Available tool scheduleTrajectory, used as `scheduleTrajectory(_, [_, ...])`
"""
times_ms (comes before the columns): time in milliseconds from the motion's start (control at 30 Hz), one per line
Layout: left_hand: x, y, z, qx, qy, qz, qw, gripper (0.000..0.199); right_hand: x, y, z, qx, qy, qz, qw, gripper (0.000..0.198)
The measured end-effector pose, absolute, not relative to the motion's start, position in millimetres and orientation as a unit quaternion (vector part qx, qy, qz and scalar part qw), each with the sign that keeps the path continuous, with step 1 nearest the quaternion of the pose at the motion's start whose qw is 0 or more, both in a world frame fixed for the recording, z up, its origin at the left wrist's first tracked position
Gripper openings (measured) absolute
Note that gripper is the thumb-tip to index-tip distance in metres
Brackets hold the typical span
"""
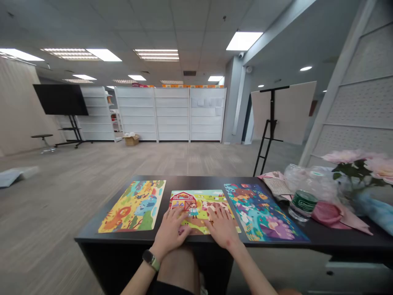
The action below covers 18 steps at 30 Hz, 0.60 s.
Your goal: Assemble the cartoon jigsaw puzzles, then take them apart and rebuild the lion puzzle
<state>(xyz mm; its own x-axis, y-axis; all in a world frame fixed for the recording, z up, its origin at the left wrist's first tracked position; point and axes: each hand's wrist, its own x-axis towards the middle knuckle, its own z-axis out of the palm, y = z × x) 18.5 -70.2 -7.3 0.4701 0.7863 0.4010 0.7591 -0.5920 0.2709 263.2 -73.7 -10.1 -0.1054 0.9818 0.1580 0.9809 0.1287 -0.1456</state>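
Farm pic (199, 207) under L hand (172, 227), R hand (223, 226).

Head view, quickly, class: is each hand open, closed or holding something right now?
Left hand: open, palm down on the farm picture, grasping nothing.
Right hand: open, palm down on the same picture, grasping nothing.

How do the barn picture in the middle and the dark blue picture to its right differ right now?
The barn picture is mostly yellow and green; the dark blue picture has a deep night-like background.
The left hand and right hand partly cover the barn picture; neither covers the dark blue picture.
Both lie flat, face up, on the dark table.
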Motion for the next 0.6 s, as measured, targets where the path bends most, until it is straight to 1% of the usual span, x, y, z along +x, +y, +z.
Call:
scheduleTrajectory(133, [17, -70, -6, 0.894, 0.409, 0.180, 0.027, 0.061, 267, -71, -16, -0.652, -0.749, -0.005, 0.116, 0.066])
scheduleTrajectory(267, [16, -68, -6, 0.918, 0.378, 0.124, 0.008, 0.072, 270, -67, -22, -0.648, -0.752, -0.021, 0.121, 0.064])
scheduleTrajectory(367, [17, -67, -5, 0.930, 0.353, 0.101, -0.023, 0.074, 270, -65, -28, -0.640, -0.757, -0.039, 0.126, 0.063])
scheduleTrajectory(500, [18, -66, 1, 0.947, 0.300, 0.094, -0.068, 0.071, 273, -61, -36, -0.625, -0.766, -0.073, 0.136, 0.063])
scheduleTrajectory(600, [17, -64, 4, 0.951, 0.280, 0.098, -0.081, 0.071, 277, -58, -43, -0.612, -0.771, -0.099, 0.143, 0.064])
